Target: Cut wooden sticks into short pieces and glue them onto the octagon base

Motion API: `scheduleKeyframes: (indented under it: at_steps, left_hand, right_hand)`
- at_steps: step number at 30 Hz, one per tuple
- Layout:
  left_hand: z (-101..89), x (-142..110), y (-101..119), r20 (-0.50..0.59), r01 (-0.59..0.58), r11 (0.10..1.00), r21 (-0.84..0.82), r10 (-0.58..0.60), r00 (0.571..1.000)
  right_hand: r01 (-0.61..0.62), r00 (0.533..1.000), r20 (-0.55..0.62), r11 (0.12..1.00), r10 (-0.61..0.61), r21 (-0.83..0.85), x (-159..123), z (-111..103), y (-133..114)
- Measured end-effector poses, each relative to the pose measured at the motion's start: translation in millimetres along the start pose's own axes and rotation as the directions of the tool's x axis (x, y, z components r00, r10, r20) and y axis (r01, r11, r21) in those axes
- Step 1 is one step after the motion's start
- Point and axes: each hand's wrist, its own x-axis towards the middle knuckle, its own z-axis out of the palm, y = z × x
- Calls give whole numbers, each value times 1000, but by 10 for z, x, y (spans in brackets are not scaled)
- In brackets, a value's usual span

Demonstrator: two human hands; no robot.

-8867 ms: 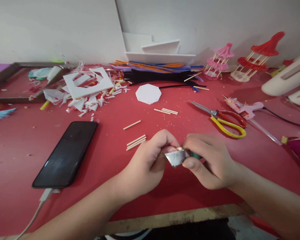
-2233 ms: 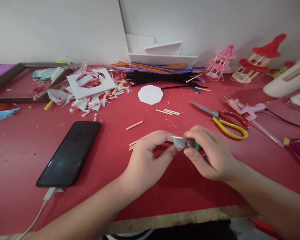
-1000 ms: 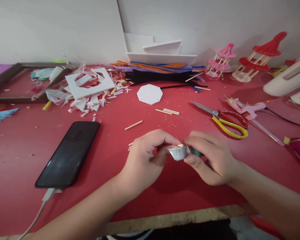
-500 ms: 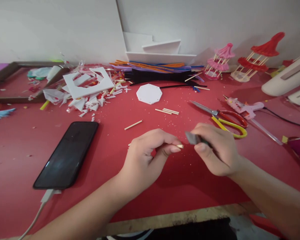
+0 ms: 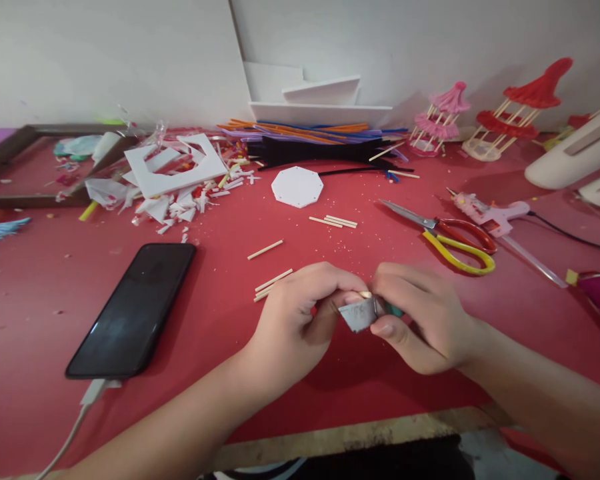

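The left hand [image 5: 300, 308] is pinching a pale stick [image 5: 365, 294] between its fingers [image 5: 341, 277] over the red counter [image 5: 360, 390] — the right hand [image 5: 426, 315] is gripping a green-handled blade [image 5: 358, 315], holding it just beside the stick's tip.

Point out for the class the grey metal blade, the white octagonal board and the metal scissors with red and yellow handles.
Grey metal blade [image 5: 359, 315]: head view, flat face.
White octagonal board [image 5: 297, 187]: head view, middle of top face.
Metal scissors with red and yellow handles [image 5: 431, 225]: head view, near the pivot.
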Motion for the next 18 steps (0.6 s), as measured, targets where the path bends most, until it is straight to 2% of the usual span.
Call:
scheduleKeyframes:
  at_steps: [18]
  left_hand:
    - [9, -12, -12, -8, -2, 1000, 12, 2, 1000]
  right_hand:
    - [-17, 999, 46, 999, 15, 40, 0, -21, 15]
